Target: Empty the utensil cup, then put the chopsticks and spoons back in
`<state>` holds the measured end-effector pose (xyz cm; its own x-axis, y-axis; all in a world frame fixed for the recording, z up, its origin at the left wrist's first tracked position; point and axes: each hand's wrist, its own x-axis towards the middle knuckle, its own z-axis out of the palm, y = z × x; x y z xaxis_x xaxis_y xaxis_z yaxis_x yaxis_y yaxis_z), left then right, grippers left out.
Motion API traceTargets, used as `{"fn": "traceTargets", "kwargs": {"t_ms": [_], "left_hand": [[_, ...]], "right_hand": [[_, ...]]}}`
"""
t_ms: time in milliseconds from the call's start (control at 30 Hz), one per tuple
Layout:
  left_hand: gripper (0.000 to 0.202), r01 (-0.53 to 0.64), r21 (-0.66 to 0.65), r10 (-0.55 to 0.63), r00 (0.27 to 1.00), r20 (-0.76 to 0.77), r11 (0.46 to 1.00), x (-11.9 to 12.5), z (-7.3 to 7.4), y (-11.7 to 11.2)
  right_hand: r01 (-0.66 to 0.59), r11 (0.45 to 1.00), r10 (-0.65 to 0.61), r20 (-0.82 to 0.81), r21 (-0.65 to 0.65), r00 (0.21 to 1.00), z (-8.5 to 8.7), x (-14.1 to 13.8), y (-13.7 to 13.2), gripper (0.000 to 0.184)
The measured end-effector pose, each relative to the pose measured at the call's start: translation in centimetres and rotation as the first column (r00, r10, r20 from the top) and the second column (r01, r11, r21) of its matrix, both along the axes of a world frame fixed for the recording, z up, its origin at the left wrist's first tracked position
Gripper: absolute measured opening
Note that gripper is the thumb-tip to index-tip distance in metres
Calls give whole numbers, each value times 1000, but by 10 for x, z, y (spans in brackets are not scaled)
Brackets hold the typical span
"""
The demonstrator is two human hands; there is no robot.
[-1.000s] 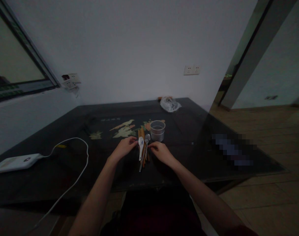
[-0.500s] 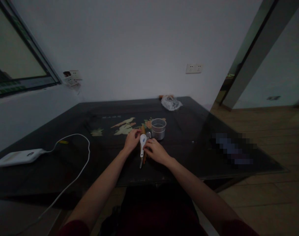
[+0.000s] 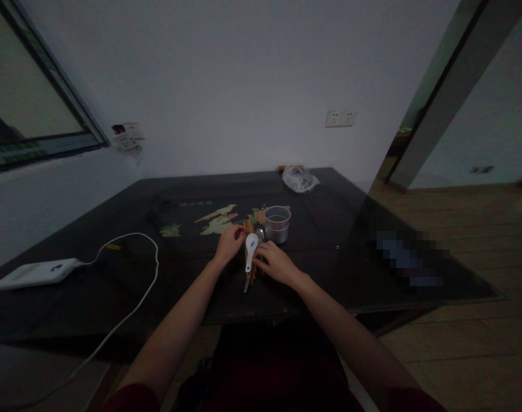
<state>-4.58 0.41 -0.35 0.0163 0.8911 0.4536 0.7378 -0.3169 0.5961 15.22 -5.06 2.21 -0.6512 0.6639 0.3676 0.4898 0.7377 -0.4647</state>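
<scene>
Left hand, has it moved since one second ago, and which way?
Yes. Judged against the tabletop print, the left hand has shifted to the right and a little forward.

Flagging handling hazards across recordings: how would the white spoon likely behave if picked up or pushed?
The white spoon is probably stiff, since its short, thick handle shows no bend. Its smooth-looking surface suggests it may be slippery; its material is hard to tell, so fragility is uncertain. Lying over the chopsticks, it could slide or rock if nudged.
</scene>
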Motion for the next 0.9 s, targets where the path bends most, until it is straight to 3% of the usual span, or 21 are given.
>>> {"fn": "traceTargets", "kwargs": {"t_ms": [200, 433, 733, 900], "left_hand": [[19, 94, -56, -91, 994, 51, 994, 6, 5, -8], [19, 82, -129, -77, 996, 45, 988, 6, 10, -16], [22, -25, -243, 9, 998, -64, 970, 5, 12, -19], [23, -68, -289, 37, 993, -113, 955, 1, 14, -19]], "right_hand": [[57, 998, -57, 32, -2, 998, 1, 2, 1, 11], [102, 995, -102, 56, 4, 993, 0, 2, 0, 13], [214, 977, -208, 161, -21, 965, 5, 3, -4, 16], [222, 975, -216, 140, -22, 966, 4, 2, -6, 17]]}}
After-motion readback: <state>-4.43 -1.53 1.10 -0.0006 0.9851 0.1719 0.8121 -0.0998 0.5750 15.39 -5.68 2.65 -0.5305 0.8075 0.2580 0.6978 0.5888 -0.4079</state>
